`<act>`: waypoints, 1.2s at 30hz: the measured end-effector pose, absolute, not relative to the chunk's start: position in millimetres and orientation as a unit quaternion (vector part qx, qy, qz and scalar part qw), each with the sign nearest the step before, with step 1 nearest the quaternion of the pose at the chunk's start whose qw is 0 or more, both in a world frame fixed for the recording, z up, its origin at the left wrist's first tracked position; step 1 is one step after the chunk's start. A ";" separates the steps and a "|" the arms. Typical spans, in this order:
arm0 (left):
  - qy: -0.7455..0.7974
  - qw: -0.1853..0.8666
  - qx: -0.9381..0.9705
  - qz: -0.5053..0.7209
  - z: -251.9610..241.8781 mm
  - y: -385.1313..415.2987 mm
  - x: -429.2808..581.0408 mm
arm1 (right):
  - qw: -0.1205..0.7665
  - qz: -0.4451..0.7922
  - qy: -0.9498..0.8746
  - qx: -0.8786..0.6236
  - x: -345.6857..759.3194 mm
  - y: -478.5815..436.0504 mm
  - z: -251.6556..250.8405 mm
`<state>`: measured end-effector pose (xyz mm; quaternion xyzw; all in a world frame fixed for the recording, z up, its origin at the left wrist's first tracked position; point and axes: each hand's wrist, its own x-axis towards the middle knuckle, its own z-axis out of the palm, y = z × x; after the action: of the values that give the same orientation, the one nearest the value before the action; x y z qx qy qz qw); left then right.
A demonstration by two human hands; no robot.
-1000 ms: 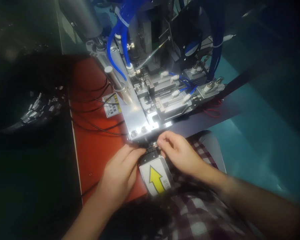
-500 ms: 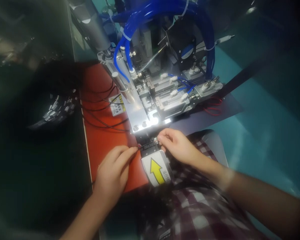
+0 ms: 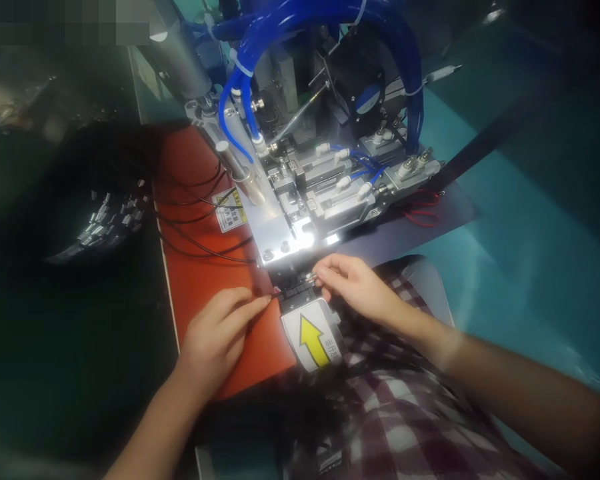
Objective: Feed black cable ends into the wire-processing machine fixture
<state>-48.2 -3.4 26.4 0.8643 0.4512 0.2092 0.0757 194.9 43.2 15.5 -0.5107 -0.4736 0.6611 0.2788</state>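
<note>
Cable: the thin dark cable (image 3: pixel 296 288) runs in a near-straight line between the two hands, just above the block (image 3: pixel 293 304) and below the plate's front edge.
Left hand: thumb and forefinger are brought together on the cable's left end; the other fingers are loosely bent. The hand (image 3: pixel 217 330) is over the board, back upward.
Right hand: thumb and forefinger are closed in a pinch at a small bright tip (image 3: pixel 311 277), with the remaining fingers curled under. The hand (image 3: pixel 350 281) lies right of the block; whether the tip belongs to the cable cannot be told.
Cover: the white cover (image 3: pixel 294 337) with a yellow arrow (image 3: pixel 313 341) sits on the near side of the block, below the cable and between the forearms.
Plate edge: the metal plate (image 3: pixel 270 230) ends near both sets of fingertips, limiting room on the far side.
Board: orange board (image 3: pixel 260 353) shows between left hand and cover; its left edge slopes down to the left wrist.
Wires: black wires (image 3: pixel 195 252) cross the board beyond the left hand, near a label (image 3: pixel 231 210).
Right side: a grey panel (image 3: pixel 380 247) extends beyond the right hand; checked cloth (image 3: pixel 400 413) lies below its forearm.
Overhead: blue tubes (image 3: pixel 300 27) arch over the machine (image 3: pixel 343 207), well apart from the hands.
Far left: shiny bits (image 3: pixel 110 219) lie in a dark area past the board.
</note>
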 end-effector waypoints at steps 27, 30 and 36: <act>0.454 0.078 0.859 0.223 28.4 -1.8 -46.9 | 0.290 0.539 -0.581 -0.536 188.7 41.9 11.8; 0.460 0.084 0.853 0.233 28.0 -2.0 -46.0 | 0.291 0.526 -0.582 -0.547 188.4 41.5 12.6; 0.466 0.100 0.844 0.246 27.1 -2.7 -44.4 | 0.293 0.639 -0.482 -0.522 194.3 39.7 18.7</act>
<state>-44.4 -2.7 27.1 0.8440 0.4658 0.2463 0.1001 194.3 39.7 18.7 -0.5224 -0.4820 0.6394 0.2932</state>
